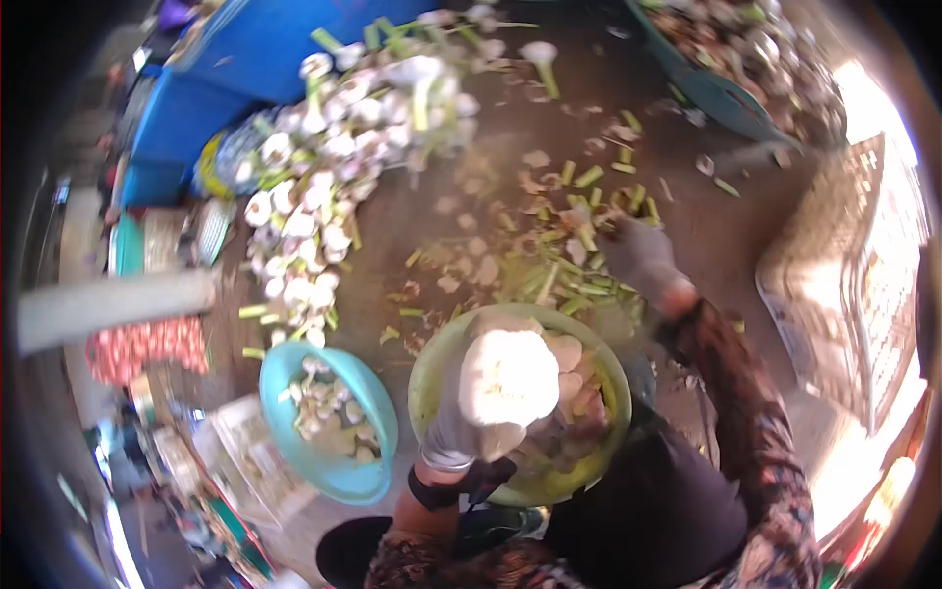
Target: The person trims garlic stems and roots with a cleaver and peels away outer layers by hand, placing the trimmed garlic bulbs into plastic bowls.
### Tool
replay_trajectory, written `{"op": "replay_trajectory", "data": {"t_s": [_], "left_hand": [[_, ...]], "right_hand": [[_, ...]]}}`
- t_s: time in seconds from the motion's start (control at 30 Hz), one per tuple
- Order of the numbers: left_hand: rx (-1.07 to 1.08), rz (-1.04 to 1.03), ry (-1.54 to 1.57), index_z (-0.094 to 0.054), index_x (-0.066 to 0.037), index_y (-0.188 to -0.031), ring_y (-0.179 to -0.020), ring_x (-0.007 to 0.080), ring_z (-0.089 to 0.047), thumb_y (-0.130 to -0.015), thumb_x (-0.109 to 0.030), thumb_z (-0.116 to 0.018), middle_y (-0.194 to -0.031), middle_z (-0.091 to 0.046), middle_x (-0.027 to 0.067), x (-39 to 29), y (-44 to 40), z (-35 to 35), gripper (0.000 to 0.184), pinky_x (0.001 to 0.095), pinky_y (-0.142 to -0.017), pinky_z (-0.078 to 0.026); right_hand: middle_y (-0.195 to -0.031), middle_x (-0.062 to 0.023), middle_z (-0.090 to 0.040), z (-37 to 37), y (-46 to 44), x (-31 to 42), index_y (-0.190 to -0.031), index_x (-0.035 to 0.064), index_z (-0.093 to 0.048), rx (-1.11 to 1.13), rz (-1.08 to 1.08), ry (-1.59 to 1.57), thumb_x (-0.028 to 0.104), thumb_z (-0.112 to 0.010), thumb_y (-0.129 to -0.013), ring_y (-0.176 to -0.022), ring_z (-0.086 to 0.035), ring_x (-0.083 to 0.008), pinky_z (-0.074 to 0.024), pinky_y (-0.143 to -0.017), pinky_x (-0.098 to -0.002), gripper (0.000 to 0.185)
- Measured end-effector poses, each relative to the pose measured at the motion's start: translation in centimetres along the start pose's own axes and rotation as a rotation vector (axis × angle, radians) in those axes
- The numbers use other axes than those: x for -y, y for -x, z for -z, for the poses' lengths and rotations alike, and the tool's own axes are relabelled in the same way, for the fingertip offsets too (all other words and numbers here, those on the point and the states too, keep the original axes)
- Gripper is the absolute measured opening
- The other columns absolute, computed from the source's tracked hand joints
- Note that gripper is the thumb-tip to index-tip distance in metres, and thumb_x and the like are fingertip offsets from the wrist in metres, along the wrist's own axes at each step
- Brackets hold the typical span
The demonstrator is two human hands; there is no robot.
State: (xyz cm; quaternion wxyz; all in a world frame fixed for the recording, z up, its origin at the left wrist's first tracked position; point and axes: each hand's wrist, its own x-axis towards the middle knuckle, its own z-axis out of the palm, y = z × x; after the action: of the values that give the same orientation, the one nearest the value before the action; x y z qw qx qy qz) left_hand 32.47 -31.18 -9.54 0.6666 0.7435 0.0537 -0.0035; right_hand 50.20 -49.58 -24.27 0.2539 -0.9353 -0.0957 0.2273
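Note:
My left hand [453, 417], in a pale glove, is closed above a yellow-green basin [424, 368]. Strong light washes out the hand's front, so what it grips cannot be made out. Pale garlic pieces [567, 353] lie in the basin. My right hand [643, 260], also gloved, reaches to the far side of the basin. Its fingers curl down among cut green stems [589, 285] and brown dry skins, and what is in them is hidden. To the left a long heap of garlic bulbs [339, 147] with green stem stubs spreads over the brown surface.
A light blue basin [383, 412] with garlic stands left of the yellow-green one. Large blue containers [186, 128] stand at the back left. A teal basket [726, 103] heaped with garlic is at the upper right, above a woven sack [824, 285]. A red net bag [147, 348] lies far left.

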Motion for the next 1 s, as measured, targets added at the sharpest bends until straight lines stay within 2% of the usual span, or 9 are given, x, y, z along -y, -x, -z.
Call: {"op": "replay_trajectory", "data": {"t_s": [0.03, 0.07, 0.23, 0.27, 0.3, 0.47, 0.63, 0.7, 1.0], "left_hand": [[-0.062, -0.043, -0.126, -0.051, -0.001, -0.110, -0.092, 0.0172, -0.058, -0.074, -0.019, -0.069, -0.099, -0.060, 0.0077, -0.6, -0.4, 0.1, 0.044, 0.0282, -0.083, -0.047], [-0.113, 0.344, 0.379, -0.048, 0.000, -0.117, -0.095, 0.0157, -0.058, -0.073, -0.021, -0.073, -0.104, -0.059, 0.0072, -1.1, -1.6, 0.5, 0.055, 0.0285, -0.084, -0.047], [0.010, 0.119, 0.239, -0.035, -0.001, -0.132, -0.108, 0.0176, -0.053, -0.079, -0.029, -0.072, -0.120, -0.052, 0.0116, 5.5, -1.2, 2.0, 0.070, 0.0324, -0.093, -0.046], [-0.103, 0.533, 0.408, -0.033, -0.003, -0.135, -0.113, 0.0175, -0.050, -0.083, -0.024, -0.067, -0.127, -0.049, 0.0109, 9.4, 0.8, 3.9, 0.066, 0.0348, -0.098, -0.043], [-0.103, 0.532, 0.401, -0.033, -0.003, -0.135, -0.113, 0.0175, -0.050, -0.083, -0.024, -0.067, -0.127, -0.049, 0.0109, 8.7, 0.7, 3.7, 0.066, 0.0348, -0.098, -0.043], [0.041, 0.027, 0.152, -0.047, -0.003, -0.122, -0.106, 0.0143, -0.054, -0.083, -0.006, -0.061, -0.115, -0.057, 0.0051, 6.1, -0.7, 1.3, 0.042, 0.0281, -0.094, -0.043], [-0.081, 0.221, 0.465, -0.052, -0.004, -0.116, -0.107, 0.0193, -0.055, -0.086, -0.012, -0.061, -0.113, -0.058, 0.0077, 6.7, 0.8, 0.3, 0.033, 0.0322, -0.093, -0.045], [0.105, 0.421, 1.241, -0.051, -0.004, -0.120, -0.112, 0.0260, -0.054, -0.087, -0.020, -0.059, -0.118, -0.057, 0.0110, 7.6, 0.8, 0.8, 0.037, 0.0397, -0.097, -0.044], [-0.039, 0.300, 1.260, -0.045, -0.004, -0.127, -0.115, 0.0282, -0.053, -0.081, -0.023, -0.062, -0.124, -0.054, 0.0132, 7.9, 1.2, -1.1, 0.053, 0.0430, -0.099, -0.043]], "right_hand": [[-0.073, -0.0121, -0.063, 1.6, 0.9, -0.3, -0.082, 0.0075, -0.060, -0.150, 0.044, -0.126, 0.031, -0.062, -0.079, -0.074, -0.063, -0.0348, -0.0503, -0.067, -0.0416, 0.024], [-0.072, -0.0132, -0.062, 2.4, 2.2, 0.3, -0.081, 0.0072, -0.059, -0.163, 0.153, -0.176, 0.030, -0.062, -0.080, -0.073, -0.062, -0.0352, -0.0497, -0.065, -0.0410, 0.024], [-0.059, -0.0107, -0.054, 5.8, 8.8, 5.6, -0.080, 0.0087, -0.055, -0.075, 0.636, -0.110, 0.023, -0.066, -0.072, -0.057, -0.060, -0.0301, -0.0476, -0.052, -0.0392, 0.020], [-0.061, -0.0096, -0.055, 6.6, 9.5, 6.4, -0.081, 0.0094, -0.055, -0.014, 0.717, -0.078, 0.024, -0.067, -0.071, -0.057, -0.060, -0.0290, -0.0475, -0.052, -0.0390, 0.021], [-0.062, -0.0085, -0.055, 7.1, 9.8, 6.9, -0.083, 0.0101, -0.055, 0.046, 0.798, -0.050, 0.025, -0.068, -0.070, -0.056, -0.060, -0.0278, -0.0474, -0.051, -0.0388, 0.023], [-0.069, -0.0065, -0.057, 4.5, 8.2, 5.8, -0.090, 0.0135, -0.058, 0.024, 0.829, -0.049, 0.026, -0.069, -0.068, -0.058, -0.060, -0.0270, -0.0473, -0.051, -0.0383, 0.028], [-0.068, -0.0052, -0.056, 1.9, 7.4, 4.8, -0.089, 0.0151, -0.058, -0.116, 0.817, -0.137, 0.028, -0.072, -0.063, -0.059, -0.060, -0.0267, -0.0472, -0.051, -0.0384, 0.032], [-0.068, -0.0051, -0.055, 2.4, 7.1, 4.7, -0.088, 0.0153, -0.059, -0.165, 0.860, -0.109, 0.028, -0.072, -0.062, -0.060, -0.059, -0.0265, -0.0471, -0.051, -0.0383, 0.033], [-0.066, -0.0055, -0.053, 1.9, 7.4, 4.5, -0.078, 0.0116, -0.054, -0.213, 0.804, -0.170, 0.027, -0.075, -0.058, -0.061, -0.058, -0.0260, -0.0466, -0.052, -0.0380, 0.032]]}}
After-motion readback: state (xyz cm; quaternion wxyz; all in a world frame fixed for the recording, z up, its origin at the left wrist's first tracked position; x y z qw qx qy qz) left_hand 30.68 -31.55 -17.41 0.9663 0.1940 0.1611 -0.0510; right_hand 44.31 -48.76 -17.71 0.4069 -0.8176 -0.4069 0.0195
